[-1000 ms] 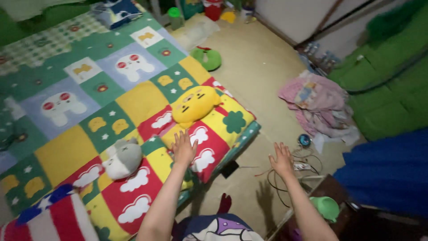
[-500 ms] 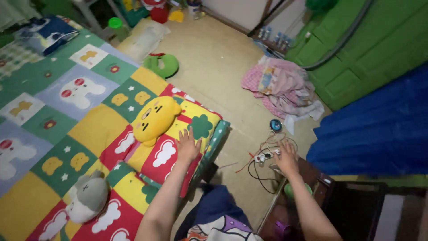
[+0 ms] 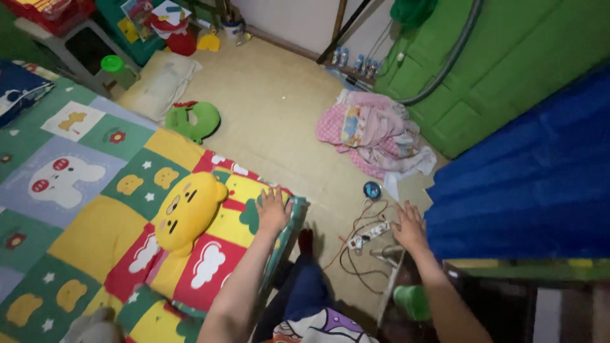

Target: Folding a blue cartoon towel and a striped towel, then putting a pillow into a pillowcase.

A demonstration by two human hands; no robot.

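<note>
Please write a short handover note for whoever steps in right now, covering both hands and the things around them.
Left hand: open, palm flat on the corner of the patchwork mattress, beside the yellow bear cushion.
Right hand: open, fingers spread, holding nothing, over the floor just right of the white power strip and its tangle of cables.
Nearby: a small blue round object and a pink cloth pile on the floor.
Done: neither hand has picked anything up.
Left: the cushion lies on the mattress and the power strip on the floor, both unheld.
</note>
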